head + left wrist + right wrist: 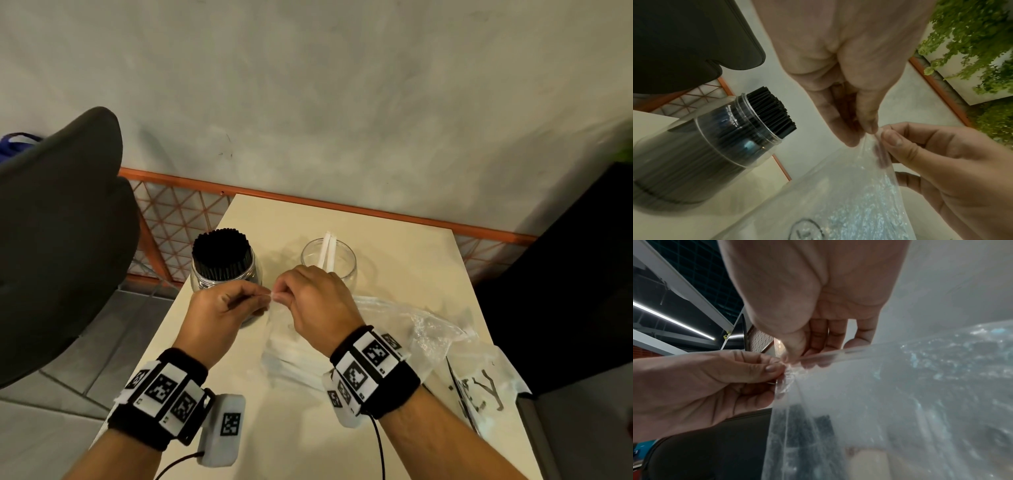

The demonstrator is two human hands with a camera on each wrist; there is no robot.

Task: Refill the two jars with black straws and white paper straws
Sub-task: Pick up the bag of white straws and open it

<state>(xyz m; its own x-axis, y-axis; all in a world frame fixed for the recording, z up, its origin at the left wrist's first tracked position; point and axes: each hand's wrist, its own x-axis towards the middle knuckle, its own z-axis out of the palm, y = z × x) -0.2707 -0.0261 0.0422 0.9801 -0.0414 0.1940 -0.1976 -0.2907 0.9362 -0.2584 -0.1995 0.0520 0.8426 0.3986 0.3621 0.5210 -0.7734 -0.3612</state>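
On the cream table (394,246), the left clear jar (221,270) is packed with black straws (221,245). The right clear jar (337,263) holds two white paper straws (327,246). In front of the jars lies a clear plastic bag (294,353) of white straws. My left hand (265,298) and right hand (280,297) meet at its raised top corner, each pinching the plastic. The left wrist view shows my left hand (869,131) and right hand (885,135) on the bag (849,194), beside the black-straw jar (725,138). The right wrist view shows my right hand (792,358) and left hand (778,369) pinching the bag's edge (789,378).
A crumpled clear bag (428,325) and a bag with dark lettering (479,387) lie at the table's right. A dark chair back (58,240) stands at the left and dark furniture (565,274) at the right. An orange mesh railing (178,212) runs behind the table.
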